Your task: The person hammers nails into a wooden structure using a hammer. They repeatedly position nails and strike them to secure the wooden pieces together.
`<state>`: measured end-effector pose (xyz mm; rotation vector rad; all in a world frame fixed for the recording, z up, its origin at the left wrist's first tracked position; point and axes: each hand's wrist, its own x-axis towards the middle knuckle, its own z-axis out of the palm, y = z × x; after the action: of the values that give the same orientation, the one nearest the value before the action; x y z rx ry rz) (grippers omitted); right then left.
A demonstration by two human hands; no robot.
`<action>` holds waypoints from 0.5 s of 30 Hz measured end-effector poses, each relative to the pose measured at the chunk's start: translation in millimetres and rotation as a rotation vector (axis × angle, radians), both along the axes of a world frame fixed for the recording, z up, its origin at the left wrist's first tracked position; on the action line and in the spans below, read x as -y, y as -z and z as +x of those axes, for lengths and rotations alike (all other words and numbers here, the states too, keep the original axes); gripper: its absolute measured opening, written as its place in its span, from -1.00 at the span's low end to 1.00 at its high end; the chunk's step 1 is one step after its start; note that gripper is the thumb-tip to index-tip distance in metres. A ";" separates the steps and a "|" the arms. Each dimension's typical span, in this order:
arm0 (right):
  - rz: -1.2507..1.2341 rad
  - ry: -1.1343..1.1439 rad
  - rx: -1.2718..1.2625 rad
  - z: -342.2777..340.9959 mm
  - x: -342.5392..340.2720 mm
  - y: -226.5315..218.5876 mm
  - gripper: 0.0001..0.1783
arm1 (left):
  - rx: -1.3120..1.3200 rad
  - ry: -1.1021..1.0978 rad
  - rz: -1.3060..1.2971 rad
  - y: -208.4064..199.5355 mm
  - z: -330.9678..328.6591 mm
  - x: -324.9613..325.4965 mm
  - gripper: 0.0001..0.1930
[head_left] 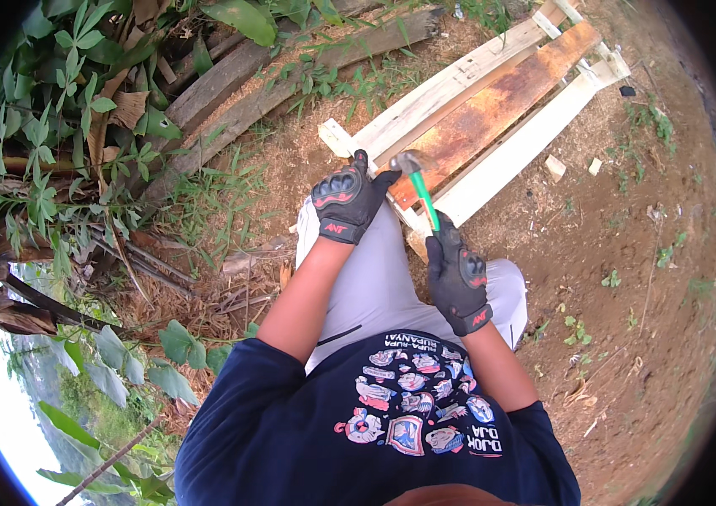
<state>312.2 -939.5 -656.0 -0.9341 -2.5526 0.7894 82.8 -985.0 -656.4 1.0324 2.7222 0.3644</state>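
Hammer (423, 196): green handle, held tight in the right hand (459, 274).
Left hand (347, 196): close by the wood boards (501, 110); I can't tell if it pinches anything.

The hammer handle (422, 199) is green, the gloves (348, 201) black and red. Upper right, one board (501, 101) is mottled rust-orange.

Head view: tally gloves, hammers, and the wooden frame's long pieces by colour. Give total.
Black gloves: 2 (left glove, right glove)
Hammer: 1
Long pale boards: 2 (left board, right board)
Long brown strip between them: 1
Total: 6
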 end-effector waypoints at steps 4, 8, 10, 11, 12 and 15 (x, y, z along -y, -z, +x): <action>0.012 0.025 -0.251 4.9 -2.9 -6.5 -0.49 | 0.015 0.051 -0.024 -4.2 -4.8 -4.1 -0.16; -0.088 0.123 -0.272 12.6 -4.9 -39.9 -0.53 | 0.041 0.176 -0.006 -9.4 -25.5 14.4 -0.32; -0.047 0.064 -0.277 10.7 -3.9 -29.7 -0.53 | 0.140 0.257 0.132 -11.2 -49.1 30.9 -0.41; -0.026 0.030 -0.280 9.3 -3.4 -21.6 -0.53 | 0.161 0.280 0.217 -8.5 -60.4 37.4 -0.50; -0.031 0.005 -0.183 7.2 -3.3 -12.9 -0.53 | 0.083 0.305 0.224 -5.8 -70.2 37.6 -0.50; 0.025 -0.005 -0.027 7.3 0.5 6.8 -0.54 | 0.050 0.202 0.145 -26.4 -71.8 23.0 -0.42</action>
<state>319.4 -940.1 -662.8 -0.9037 -2.5362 0.7643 11.0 -1008.0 -630.1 1.3044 2.5483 0.5499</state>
